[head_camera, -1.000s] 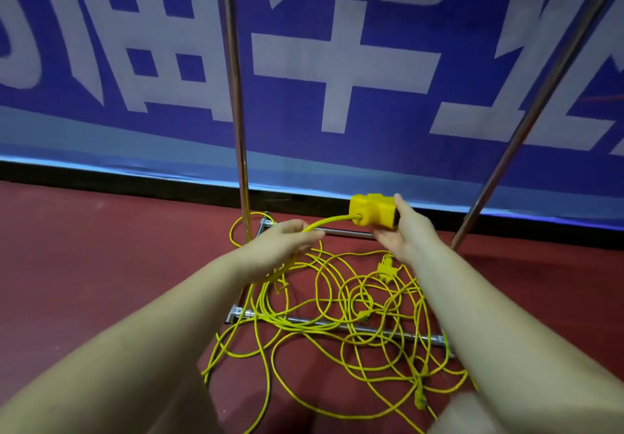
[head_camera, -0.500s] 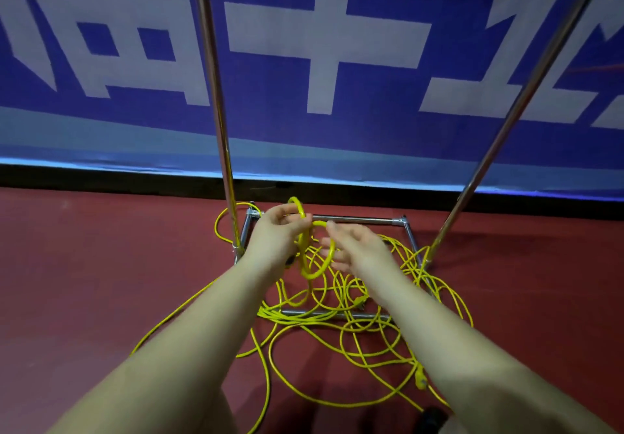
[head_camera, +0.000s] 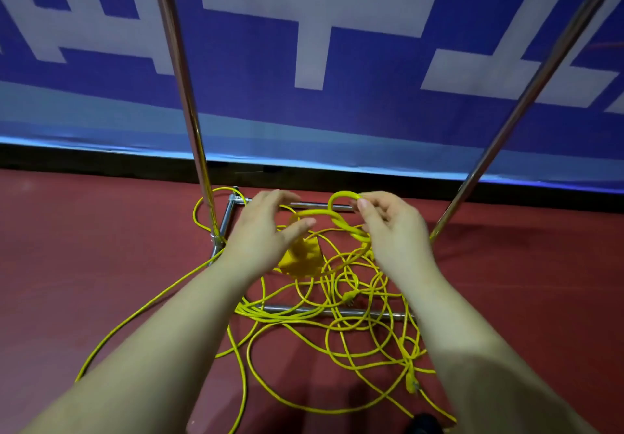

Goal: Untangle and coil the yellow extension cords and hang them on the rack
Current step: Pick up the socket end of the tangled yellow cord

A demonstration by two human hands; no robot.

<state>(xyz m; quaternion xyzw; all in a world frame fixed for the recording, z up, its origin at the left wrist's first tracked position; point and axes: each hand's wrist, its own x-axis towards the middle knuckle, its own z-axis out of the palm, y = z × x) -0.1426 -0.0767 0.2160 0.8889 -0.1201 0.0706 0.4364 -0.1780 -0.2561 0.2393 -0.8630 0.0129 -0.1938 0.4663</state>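
A blue banner [head_camera: 337, 102] with big white characters fills the background, above a dark red floor [head_camera: 84, 248]. In front of it stands the rack [head_camera: 189, 96] — two shiny metal poles rising from a rectangular base frame on the floor, the right pole leaning outward toward the upper right corner.

The yellow cords [head_camera: 337, 325] lie in a loose tangle over and around that base frame, many loops draped across its near bar, with one long strand running out to the lower left. A plug [head_camera: 412, 381] lies at the right edge of the pile.

Above the tangle, both hands are raised between the poles. The right hand [head_camera: 395, 227] pinches a small loop of cord [head_camera: 341, 211] between thumb and fingers, holding it up level with the far bar. The left hand [head_camera: 263, 231] is just beside it, its fingers loosely spread and straightish, the thumb touching or very near the cord where it curves back — a firm grip cannot be made out. Below the left hand a yellow socket block [head_camera: 300, 258] hangs, partly hidden by the wrist.
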